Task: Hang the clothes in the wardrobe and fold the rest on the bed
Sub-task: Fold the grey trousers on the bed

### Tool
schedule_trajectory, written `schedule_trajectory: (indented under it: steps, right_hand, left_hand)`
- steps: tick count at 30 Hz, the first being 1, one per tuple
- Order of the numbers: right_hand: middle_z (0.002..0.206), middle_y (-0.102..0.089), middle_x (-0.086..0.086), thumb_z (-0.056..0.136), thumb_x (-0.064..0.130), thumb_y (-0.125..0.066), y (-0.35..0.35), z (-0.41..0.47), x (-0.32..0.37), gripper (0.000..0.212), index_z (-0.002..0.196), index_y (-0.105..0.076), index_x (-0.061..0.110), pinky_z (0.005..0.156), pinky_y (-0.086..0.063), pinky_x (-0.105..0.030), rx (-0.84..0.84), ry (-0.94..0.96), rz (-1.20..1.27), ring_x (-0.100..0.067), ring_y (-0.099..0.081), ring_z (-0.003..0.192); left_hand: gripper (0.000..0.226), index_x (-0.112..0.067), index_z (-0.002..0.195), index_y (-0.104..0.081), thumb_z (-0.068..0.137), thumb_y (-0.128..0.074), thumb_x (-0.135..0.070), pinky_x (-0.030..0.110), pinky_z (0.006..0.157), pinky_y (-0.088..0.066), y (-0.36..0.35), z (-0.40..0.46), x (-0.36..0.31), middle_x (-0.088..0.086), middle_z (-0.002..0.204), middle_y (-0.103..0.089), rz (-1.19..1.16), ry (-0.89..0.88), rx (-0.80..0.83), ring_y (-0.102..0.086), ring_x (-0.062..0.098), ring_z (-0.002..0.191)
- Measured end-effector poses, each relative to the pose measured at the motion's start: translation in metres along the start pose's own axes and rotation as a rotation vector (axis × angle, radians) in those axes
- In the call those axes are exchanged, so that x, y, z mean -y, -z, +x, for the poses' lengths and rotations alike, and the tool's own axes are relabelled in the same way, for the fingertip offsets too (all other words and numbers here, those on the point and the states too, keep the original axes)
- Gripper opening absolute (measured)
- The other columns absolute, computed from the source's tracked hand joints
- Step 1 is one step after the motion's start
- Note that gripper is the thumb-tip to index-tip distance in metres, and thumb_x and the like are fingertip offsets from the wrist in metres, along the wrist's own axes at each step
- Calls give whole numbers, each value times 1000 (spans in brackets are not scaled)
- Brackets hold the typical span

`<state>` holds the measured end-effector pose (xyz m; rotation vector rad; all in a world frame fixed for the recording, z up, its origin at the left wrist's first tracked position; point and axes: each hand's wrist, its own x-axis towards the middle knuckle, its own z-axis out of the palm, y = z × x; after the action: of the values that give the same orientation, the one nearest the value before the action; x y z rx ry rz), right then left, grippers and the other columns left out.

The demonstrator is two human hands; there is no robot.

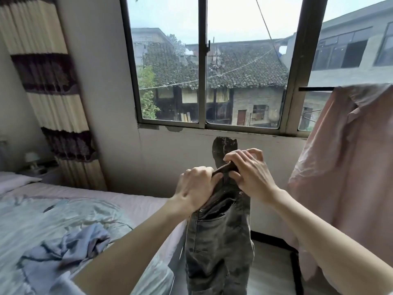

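hands (221, 179) grip one jeans (219, 237); one shirt (344, 167).

I am facing a pale wall (102, 103) with a wide window (204, 67) that is letting in grey daylight and showing tiled roofs (234, 67). A striped curtain (49, 86) is hanging on my left. A small lamp (32, 159) is standing beyond the bed (63, 213). The floor (270, 267) is showing at lower right.
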<state>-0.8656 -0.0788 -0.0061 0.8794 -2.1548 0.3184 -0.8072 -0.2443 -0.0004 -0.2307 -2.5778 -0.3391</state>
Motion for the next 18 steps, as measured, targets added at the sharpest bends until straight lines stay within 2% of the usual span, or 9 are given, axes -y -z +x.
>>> schedule_trajectory:
  steps: [2,4,6,9,12,14,15,17,18]
  right_hand:
    - [116,-62,-6,77,9,-73,-3,-4,-11,40,115,-61,10,96,-28,-37,-97,-199,134,-29,-58,108]
    - [123,-57,-11,86,5,-62,-7,-7,-15,38,123,-56,6,95,-33,-41,-191,-371,281,-32,-53,115]
    - [124,-56,-16,91,4,-54,-14,-7,-9,35,126,-54,3,94,-39,-46,-276,-405,352,-35,-52,115]
    - [125,-54,-17,91,14,-42,-28,10,20,41,129,-51,2,97,-41,-49,-282,-415,450,-33,-50,115]
    - [133,-51,-11,91,21,-38,-40,51,68,47,135,-48,7,103,-35,-40,-211,-386,553,-27,-46,122]
    - [135,-50,-11,93,17,-41,-49,87,112,44,135,-48,8,104,-34,-38,-172,-292,600,-27,-45,124]
    - [134,-51,-12,94,13,-45,-54,104,136,41,135,-49,8,104,-34,-39,-163,-234,618,-28,-45,124]
    - [132,-53,-13,93,6,-50,-67,133,186,39,132,-52,8,101,-37,-41,-148,-134,620,-31,-48,122]
    - [130,-55,-13,92,6,-51,-76,147,218,38,130,-54,8,100,-39,-42,-139,-83,634,-32,-49,120]
  left_hand:
    - [41,-10,92,-60,98,-39,-44,33,67,-34,-5,5,-9,10,98,-66,-66,7,-23,-59,33,91]
    - [38,-11,81,-56,97,-43,-43,31,64,-32,-5,12,-14,12,92,-67,-146,35,-59,-59,34,88]
    - [37,-16,70,-47,97,-45,-42,31,63,-30,2,18,-13,13,85,-67,-232,73,-96,-58,35,83]
    - [40,-17,65,-44,97,-46,-41,31,61,-25,25,27,5,15,80,-67,-297,150,-181,-57,34,79]
    - [44,-17,58,-43,97,-47,-38,29,58,-27,66,27,51,8,63,-58,-354,246,-277,-53,30,67]
    - [51,-18,50,-39,96,-50,-35,25,49,-25,99,14,98,8,51,-49,-406,315,-350,-44,25,53]
    - [54,-17,47,-37,96,-51,-33,23,46,-24,115,4,123,10,53,-48,-432,344,-391,-39,23,48]
    - [53,-10,49,-42,96,-52,-31,28,50,-27,143,-22,172,14,50,-39,-476,404,-441,-32,16,46]
    - [51,-5,52,-47,96,-52,-32,30,53,-27,156,-39,201,6,44,-34,-480,456,-468,-33,13,47]
